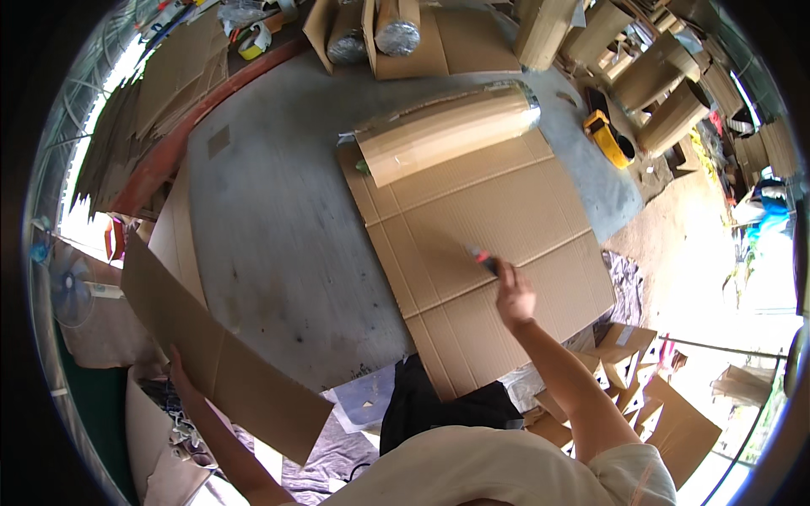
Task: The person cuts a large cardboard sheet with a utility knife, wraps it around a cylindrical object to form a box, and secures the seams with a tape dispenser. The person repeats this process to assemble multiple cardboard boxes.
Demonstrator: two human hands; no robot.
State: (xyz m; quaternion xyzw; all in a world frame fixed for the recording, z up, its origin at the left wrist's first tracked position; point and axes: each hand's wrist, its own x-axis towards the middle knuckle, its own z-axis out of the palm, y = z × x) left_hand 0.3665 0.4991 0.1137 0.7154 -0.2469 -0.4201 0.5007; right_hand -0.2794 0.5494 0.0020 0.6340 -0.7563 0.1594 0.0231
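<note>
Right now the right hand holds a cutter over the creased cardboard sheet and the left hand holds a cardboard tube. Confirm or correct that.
Not quite: the left hand holds a flat cardboard piece, not a tube, as the head view shows. The right hand does hold the cutter over the creased cardboard sheet.

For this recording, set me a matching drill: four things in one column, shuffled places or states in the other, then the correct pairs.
Column one
1 Left hand
2 Right hand
3 Cardboard-wrapped roll
4 Fan

Column two
A Grips a small red-and-dark tool
B Near the picture's left edge
C Holds a loose, tilted cardboard piece
D Lies at the far end of the flat cardboard sheet

Pairs: 1-C, 2-A, 3-D, 4-B
</note>
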